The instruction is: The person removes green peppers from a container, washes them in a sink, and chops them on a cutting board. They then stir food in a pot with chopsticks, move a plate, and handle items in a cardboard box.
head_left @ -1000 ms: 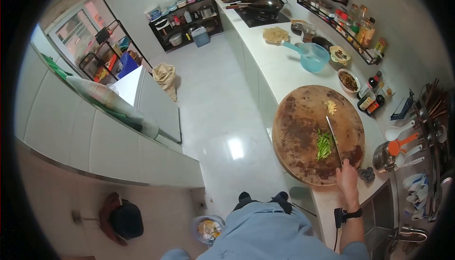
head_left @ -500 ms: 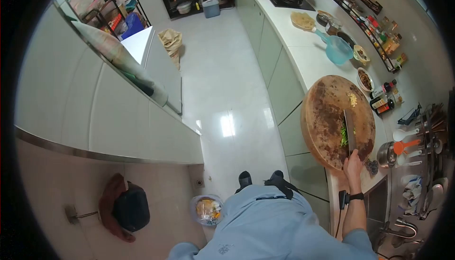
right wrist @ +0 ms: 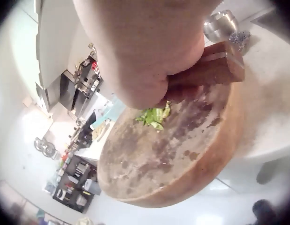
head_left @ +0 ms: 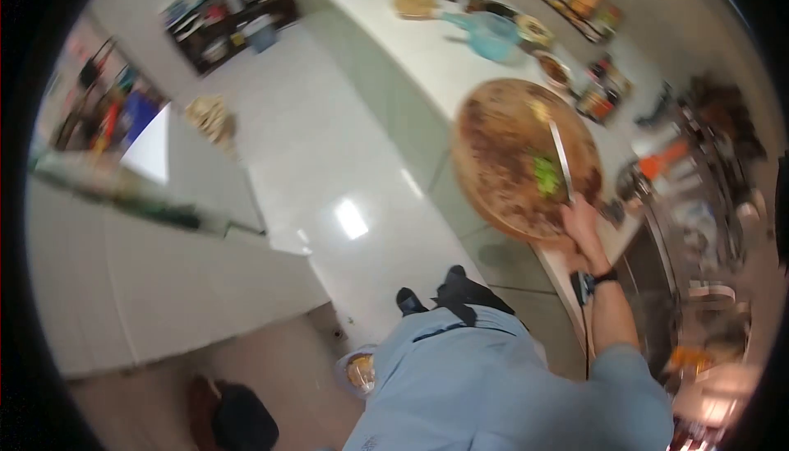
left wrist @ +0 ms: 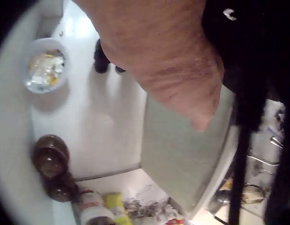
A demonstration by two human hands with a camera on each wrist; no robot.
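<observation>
My right hand [head_left: 579, 219] grips the wooden handle [right wrist: 214, 70] of a knife at the near edge of a round wooden chopping board [head_left: 503, 135]. The blade [head_left: 561, 160] lies across the board, pointing away from me. A small heap of green vegetable [head_left: 546, 174] sits just left of the blade, also seen beyond my hand as green vegetable [right wrist: 154, 116]. A pale chopped bit [head_left: 539, 111] lies further back. My left hand [left wrist: 182, 79] hangs beside my body over the floor; only its back shows and its fingers are hidden.
The board [right wrist: 182, 154] overhangs the white counter [head_left: 427, 65]. A blue jug [head_left: 491, 42], small bowls and bottles stand behind it. A steel pot [right wrist: 221, 26] and a scrubber [right wrist: 240, 37] sit near the sink. A bowl of scraps [left wrist: 44, 70] stands on the floor by my feet.
The head view has swung and blurred. My right hand still holds the knife by the greens; the blade, seen broad half a second ago, shows edge-on again.
</observation>
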